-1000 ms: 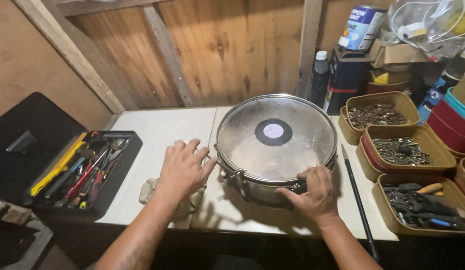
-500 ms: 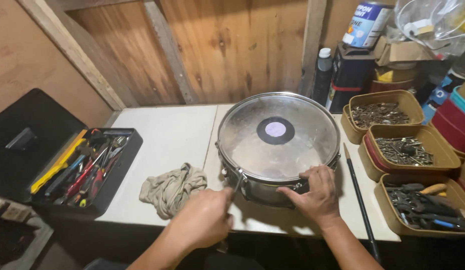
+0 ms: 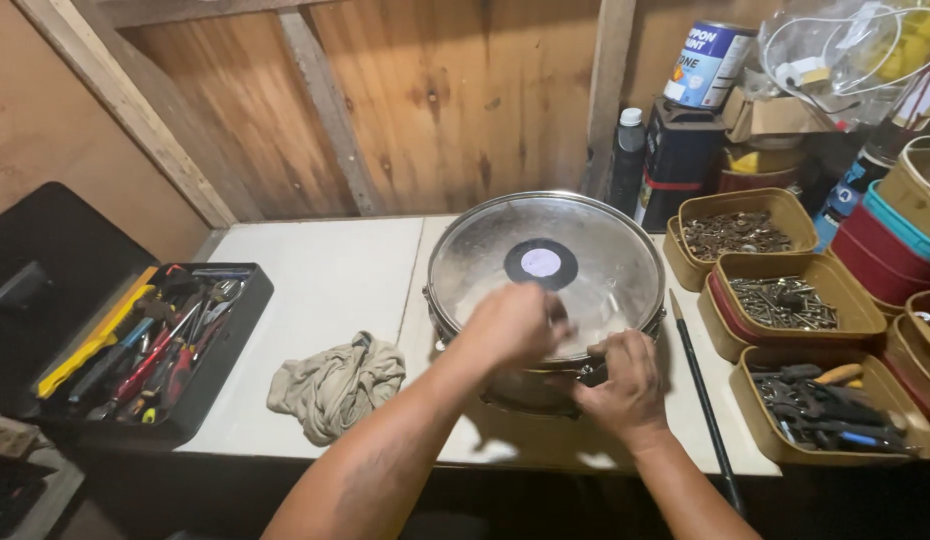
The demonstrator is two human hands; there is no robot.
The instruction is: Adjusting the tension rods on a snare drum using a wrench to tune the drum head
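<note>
Right hand (image 3: 625, 385) grips the near rim and left hand (image 3: 513, 325) rests half-curled on the head of the drum (image 3: 545, 275) on the table (image 3: 325, 280): probably rigid, fairly heavy, slick, best held by its hoop.

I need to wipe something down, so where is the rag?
The rag lies crumpled on the white table, left of the drum and right of the black tool tray, just left of the left forearm.

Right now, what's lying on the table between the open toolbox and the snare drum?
A crumpled beige rag lies on the white table between the toolbox and the snare drum, as the head view shows. The rest of that stretch is bare tabletop.
</note>
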